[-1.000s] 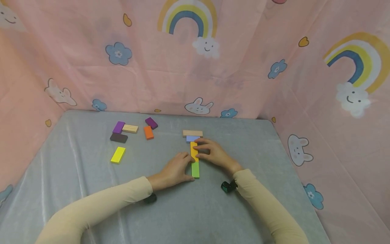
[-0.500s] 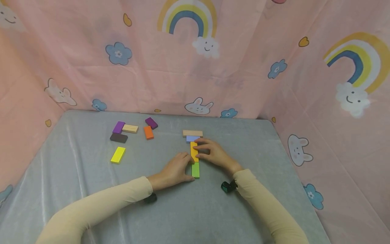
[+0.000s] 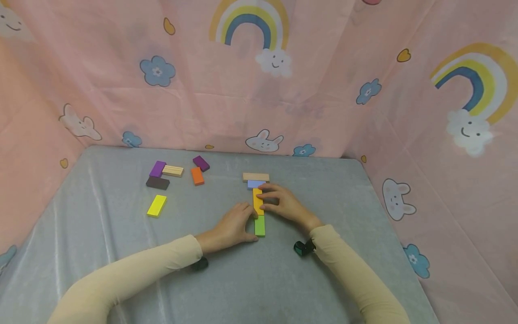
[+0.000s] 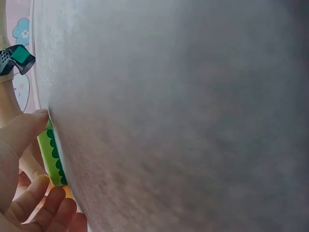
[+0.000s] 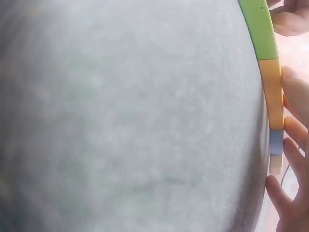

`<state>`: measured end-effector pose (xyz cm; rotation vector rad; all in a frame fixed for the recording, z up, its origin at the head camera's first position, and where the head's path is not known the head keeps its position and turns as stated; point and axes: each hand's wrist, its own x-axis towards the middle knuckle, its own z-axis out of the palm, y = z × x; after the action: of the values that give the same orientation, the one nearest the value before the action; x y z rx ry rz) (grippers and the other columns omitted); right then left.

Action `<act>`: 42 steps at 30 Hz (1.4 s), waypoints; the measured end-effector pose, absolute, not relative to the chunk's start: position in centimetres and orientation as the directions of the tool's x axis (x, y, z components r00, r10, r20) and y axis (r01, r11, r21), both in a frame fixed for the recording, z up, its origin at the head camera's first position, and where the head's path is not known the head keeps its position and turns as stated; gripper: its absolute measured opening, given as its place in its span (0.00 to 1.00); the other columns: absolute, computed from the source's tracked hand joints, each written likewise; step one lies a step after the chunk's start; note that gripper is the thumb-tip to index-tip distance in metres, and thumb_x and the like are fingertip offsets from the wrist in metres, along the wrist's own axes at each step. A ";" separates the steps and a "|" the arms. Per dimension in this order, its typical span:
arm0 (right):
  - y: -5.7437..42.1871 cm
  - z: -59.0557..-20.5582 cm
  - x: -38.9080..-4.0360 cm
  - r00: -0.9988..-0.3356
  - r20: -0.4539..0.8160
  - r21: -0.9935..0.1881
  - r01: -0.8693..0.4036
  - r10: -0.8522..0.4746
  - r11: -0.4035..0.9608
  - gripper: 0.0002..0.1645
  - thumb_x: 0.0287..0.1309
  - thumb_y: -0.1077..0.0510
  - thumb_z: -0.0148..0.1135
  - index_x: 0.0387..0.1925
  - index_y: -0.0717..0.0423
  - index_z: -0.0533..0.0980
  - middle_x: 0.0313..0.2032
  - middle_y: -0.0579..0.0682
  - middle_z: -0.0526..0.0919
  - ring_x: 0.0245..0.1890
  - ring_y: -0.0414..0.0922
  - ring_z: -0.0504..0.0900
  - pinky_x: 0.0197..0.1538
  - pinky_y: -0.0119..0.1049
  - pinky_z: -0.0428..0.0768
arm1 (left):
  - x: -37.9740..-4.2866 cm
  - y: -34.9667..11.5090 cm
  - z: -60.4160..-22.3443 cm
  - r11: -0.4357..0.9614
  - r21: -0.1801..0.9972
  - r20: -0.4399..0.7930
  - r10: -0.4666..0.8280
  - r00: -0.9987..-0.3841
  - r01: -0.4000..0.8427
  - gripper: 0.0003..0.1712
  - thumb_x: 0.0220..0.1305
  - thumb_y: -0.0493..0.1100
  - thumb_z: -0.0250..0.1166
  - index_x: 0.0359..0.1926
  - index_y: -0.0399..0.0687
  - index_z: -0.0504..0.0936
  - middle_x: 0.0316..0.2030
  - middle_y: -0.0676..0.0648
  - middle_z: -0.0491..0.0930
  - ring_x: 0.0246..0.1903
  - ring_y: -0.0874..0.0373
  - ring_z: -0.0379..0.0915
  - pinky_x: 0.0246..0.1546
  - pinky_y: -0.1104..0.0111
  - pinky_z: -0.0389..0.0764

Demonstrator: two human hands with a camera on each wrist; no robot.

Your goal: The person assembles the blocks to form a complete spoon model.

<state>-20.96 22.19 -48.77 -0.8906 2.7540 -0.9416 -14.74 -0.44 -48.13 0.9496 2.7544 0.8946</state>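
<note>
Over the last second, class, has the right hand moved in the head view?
No: the right hand shows no visible shift in any direction against the printed rabbit on the back curtain.

We reach in from near side of light-green rectangular block (image 3: 260, 226): cream-sleeved left forearm (image 3: 139, 270) on its left, cream-sleeved right forearm (image 3: 356, 274) on its right. Our bare left hand (image 3: 228, 228) just left of block, thumb apart from bent fingers; bare right hand (image 3: 286, 204) beyond and right, fingers spread.
</note>
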 end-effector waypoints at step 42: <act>22.3 -48.8 -20.9 -0.826 0.085 -0.597 -0.489 -0.557 0.635 0.24 0.59 0.46 0.68 0.56 0.47 0.81 0.67 0.46 0.74 0.73 0.51 0.65 0.75 0.54 0.63 | -26.5 -16.7 -47.0 0.765 0.576 0.057 0.316 -0.947 0.289 0.45 0.49 0.53 0.78 0.64 0.37 0.72 0.63 0.35 0.70 0.63 0.37 0.62 0.67 0.41 0.63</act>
<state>-20.89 22.33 -48.76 -0.8805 2.7425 -0.9528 -26.46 -16.65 -47.00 0.4988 2.9099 0.9389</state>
